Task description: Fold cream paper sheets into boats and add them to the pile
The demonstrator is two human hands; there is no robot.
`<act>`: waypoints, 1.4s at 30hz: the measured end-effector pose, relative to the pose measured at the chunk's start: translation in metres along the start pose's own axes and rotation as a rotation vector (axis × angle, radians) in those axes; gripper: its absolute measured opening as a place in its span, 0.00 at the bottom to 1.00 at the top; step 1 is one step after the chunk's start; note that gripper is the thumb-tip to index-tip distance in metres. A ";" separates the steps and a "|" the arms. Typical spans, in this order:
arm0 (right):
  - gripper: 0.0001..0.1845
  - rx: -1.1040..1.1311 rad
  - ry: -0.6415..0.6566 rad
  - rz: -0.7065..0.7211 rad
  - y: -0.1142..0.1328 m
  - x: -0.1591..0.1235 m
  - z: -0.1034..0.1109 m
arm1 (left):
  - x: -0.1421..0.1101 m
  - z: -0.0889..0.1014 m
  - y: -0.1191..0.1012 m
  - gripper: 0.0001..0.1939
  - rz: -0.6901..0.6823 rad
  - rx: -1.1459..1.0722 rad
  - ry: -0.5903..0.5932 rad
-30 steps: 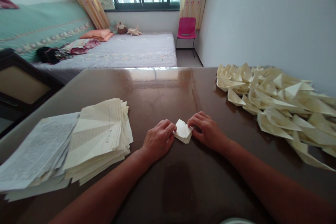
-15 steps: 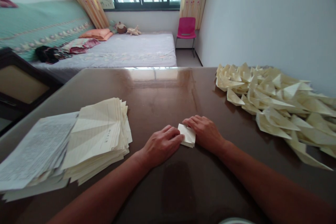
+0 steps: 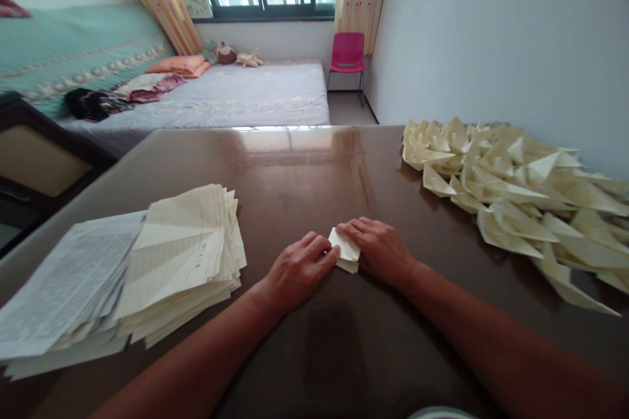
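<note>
A small folded piece of cream paper (image 3: 346,247) lies on the brown table between my two hands, its layers showing at the near edge. My left hand (image 3: 301,270) grips its left side, thumb and curled fingers closed at that edge. From the right, my right hand (image 3: 378,249) holds the paper's upper right part, fingers laid together over its top edge. The undersides of the fingers are hidden. Both forearms rest along the table's near side.
Left on the table (image 3: 275,190) are a stack of lined cream sheets (image 3: 177,242) and printed white papers (image 3: 69,281). Many folded paper boats (image 3: 511,177) are heaped at right by the wall. Beyond stand a bed (image 3: 265,91) and a pink chair (image 3: 348,52). A pale rim (image 3: 442,412) shows at the bottom edge.
The folded paper has shifted slightly left and turned a little. My right hand has moved left with it and covers more of its top; my left hand has barely moved.
</note>
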State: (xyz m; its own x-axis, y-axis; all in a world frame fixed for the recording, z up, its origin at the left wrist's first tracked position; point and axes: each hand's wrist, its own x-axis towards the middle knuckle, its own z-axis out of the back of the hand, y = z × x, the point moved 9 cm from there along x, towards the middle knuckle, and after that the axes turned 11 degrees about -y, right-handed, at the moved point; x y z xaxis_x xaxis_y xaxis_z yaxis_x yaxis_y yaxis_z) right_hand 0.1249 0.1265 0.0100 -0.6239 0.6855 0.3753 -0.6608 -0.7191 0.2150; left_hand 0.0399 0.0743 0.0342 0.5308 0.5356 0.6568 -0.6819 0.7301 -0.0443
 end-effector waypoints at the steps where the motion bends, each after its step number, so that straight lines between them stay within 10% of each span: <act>1: 0.14 -0.010 0.006 -0.003 0.000 0.000 0.000 | 0.000 0.000 -0.002 0.10 -0.018 0.002 0.003; 23: 0.08 -0.123 -0.056 0.160 -0.005 -0.001 0.008 | -0.008 -0.010 0.017 0.11 0.073 -0.034 0.198; 42: 0.07 -0.163 -0.056 0.147 -0.005 -0.002 0.006 | -0.023 -0.034 0.033 0.31 0.273 0.089 0.393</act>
State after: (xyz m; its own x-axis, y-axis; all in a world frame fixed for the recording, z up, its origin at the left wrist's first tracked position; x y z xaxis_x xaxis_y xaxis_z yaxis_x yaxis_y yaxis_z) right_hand 0.1316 0.1285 0.0133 -0.6974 0.5640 0.4422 -0.6258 -0.7799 0.0078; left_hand 0.0220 0.1007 -0.0084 0.4645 0.8350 0.2949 -0.8542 0.5104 -0.0995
